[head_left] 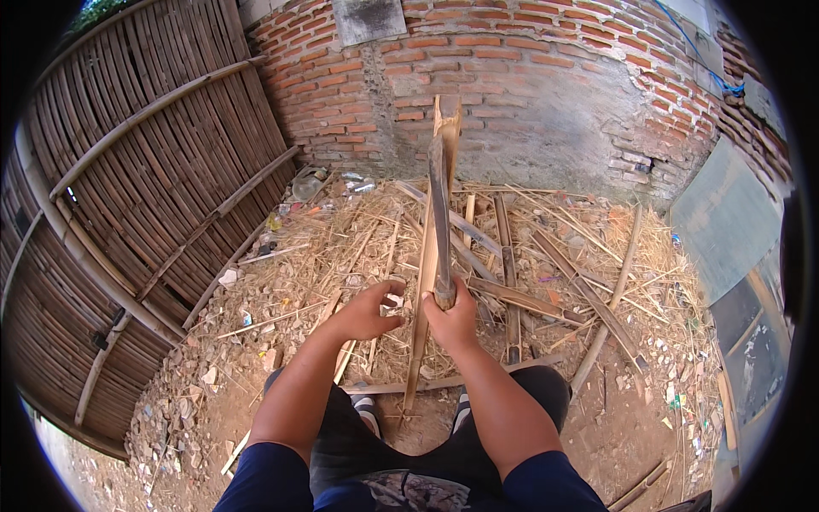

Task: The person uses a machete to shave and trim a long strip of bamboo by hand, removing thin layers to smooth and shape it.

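In front of me a split bamboo piece (428,282) stands upright, its lower end near the ground between my feet and its upper end before the brick wall. My right hand (452,322) is wrapped around the handle of a machete (440,213). Its long dark, slightly curved blade points up and away, overlapping the bamboo; whether its edge is in the bamboo I cannot tell. Just left of the bamboo, my left hand (373,312) has its fingers apart and curved, with nothing in them.
Several split bamboo lengths (509,256) lie across straw and rubble on the ground. A bamboo-slat fence (162,154) rises on the left, a brick wall (529,94) at the back. Grey panels (729,222) lean on the right. A bamboo piece (452,384) lies across in front of my feet.
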Available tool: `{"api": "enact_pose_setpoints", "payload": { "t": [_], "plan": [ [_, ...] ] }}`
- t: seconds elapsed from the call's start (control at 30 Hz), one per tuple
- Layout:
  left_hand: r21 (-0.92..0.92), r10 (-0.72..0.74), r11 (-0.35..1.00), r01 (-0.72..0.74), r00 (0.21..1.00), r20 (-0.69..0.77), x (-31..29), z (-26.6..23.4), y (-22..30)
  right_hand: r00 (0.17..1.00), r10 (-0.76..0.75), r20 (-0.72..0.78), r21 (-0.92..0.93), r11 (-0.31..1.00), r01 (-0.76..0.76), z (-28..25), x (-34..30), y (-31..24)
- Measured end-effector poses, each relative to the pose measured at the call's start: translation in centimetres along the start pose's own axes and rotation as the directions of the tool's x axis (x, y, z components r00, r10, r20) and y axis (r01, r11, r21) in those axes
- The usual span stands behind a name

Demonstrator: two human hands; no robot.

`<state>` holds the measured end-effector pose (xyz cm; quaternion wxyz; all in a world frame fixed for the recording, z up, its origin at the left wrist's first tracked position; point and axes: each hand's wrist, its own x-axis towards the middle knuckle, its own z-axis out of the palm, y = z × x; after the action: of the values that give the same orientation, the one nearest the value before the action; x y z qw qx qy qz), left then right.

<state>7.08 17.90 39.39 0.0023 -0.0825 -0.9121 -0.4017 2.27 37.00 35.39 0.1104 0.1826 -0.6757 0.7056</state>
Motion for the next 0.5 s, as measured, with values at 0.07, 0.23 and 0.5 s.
{"api": "enact_pose_setpoints", "payload": {
  "t": [0.07, 0.23, 0.5],
  "plan": [
    [-0.015, -0.023, 1.000, 0.024, 0.999, 0.034, -0.6, 2.5, -0.9, 0.999, 0.013, 0.037, 0.002, 1.000, -0.014, 0.0, -0.2, -0.4],
    [-0.080, 0.120, 0.989, -0.121, 0.993, -0.023, -0.6, 6.6, -4.7, 0.997, 0.004, 0.076, 0.015, 1.000, -0.005, 0.9, -0.5, -1.1],
    [-0.221, -0.017, 0.975, 0.013, 1.000, -0.014, -0.7, 7.6, -5.4, 0.998, -0.023, 0.050, 0.060, 0.998, 0.020, 1.6, -0.3, -0.1]
  ]
}}
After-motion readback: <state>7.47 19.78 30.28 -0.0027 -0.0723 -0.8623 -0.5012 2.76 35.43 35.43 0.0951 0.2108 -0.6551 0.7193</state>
